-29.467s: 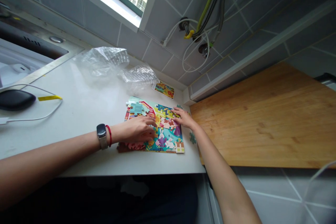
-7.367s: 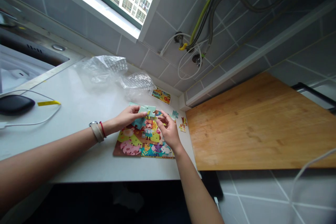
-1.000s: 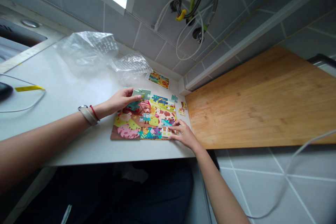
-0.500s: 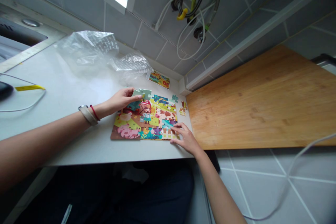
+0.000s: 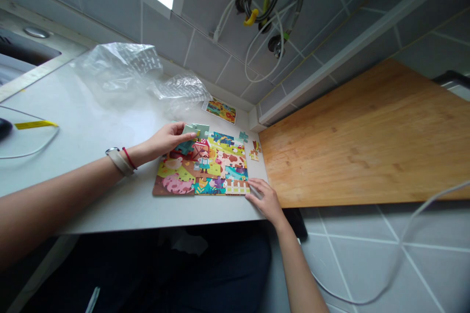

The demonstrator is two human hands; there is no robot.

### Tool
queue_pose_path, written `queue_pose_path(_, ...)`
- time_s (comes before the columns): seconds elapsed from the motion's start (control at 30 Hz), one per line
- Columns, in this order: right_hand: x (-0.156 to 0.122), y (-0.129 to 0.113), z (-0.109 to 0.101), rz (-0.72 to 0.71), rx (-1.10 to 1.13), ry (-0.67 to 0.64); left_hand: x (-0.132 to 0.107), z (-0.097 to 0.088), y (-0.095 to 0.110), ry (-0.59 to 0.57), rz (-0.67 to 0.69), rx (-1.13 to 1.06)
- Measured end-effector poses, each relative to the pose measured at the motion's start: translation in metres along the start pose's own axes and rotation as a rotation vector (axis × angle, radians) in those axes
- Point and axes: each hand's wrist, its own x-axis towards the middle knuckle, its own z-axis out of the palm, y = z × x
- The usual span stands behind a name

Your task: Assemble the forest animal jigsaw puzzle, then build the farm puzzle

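Note:
A colourful farm jigsaw puzzle (image 5: 205, 168) lies on the white counter, with a farmer, a cow, a pig and a red barn on it. My left hand (image 5: 169, 138) pinches green-backed puzzle pieces (image 5: 188, 143) above the puzzle's upper left part, hiding some of the barn. At the lower right corner, beside the white fence piece (image 5: 237, 186), my right hand (image 5: 265, 199) rests with thumb and fingers apart. Its fingertips are at the puzzle's edge and hold nothing. A loose green piece (image 5: 243, 136) and some brown and yellow pieces (image 5: 255, 150) lie right of the puzzle.
Crumpled clear plastic wrap (image 5: 125, 68) lies at the back of the counter, near a small picture card (image 5: 220, 110). A wooden board (image 5: 360, 146) borders the counter on the right. Hoses and a white cable (image 5: 253, 78) hang on the tiled wall.
My right hand has slid off the blue piece and the fence piece, rightward and down to the puzzle's edge. My left hand keeps its pinch on the green-backed pieces.

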Motion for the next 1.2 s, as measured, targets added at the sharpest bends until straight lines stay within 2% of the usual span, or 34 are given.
queue_pose_path(0.13,0.002,-0.010,0.001,0.008,-0.010,0.064,0.002,0.001,-0.001,-0.012,-0.026,-0.027)
queue_pose_path(0.27,0.018,-0.041,0.011,-0.058,0.059,0.147,0.002,0.001,-0.003,-0.019,-0.048,-0.002)
queue_pose_path(0.5,0.078,-0.104,0.055,-0.160,0.271,0.133,0.004,-0.004,-0.009,-0.096,0.009,0.078)
queue_pose_path(0.63,0.120,-0.121,0.077,-0.093,0.463,0.074,0.006,-0.003,-0.008,-0.125,0.048,0.084)
queue_pose_path(0.77,0.153,-0.126,0.086,-0.006,0.695,-0.002,0.007,-0.003,-0.008,-0.128,0.050,0.068)
queue_pose_path(0.87,0.164,-0.124,0.082,0.016,0.785,0.009,0.008,-0.006,-0.011,-0.135,0.036,0.047)
queue_pose_path(0.97,0.166,-0.115,0.074,0.042,0.847,0.067,0.009,-0.009,-0.013,-0.135,0.006,0.054)
queue_pose_path(1.1,0.160,-0.104,0.069,0.068,0.875,0.152,0.012,-0.013,-0.016,-0.078,-0.004,0.090)
queue_pose_path(1.2,0.153,-0.103,0.068,0.058,0.844,0.146,0.013,-0.016,-0.017,-0.093,-0.040,0.041)
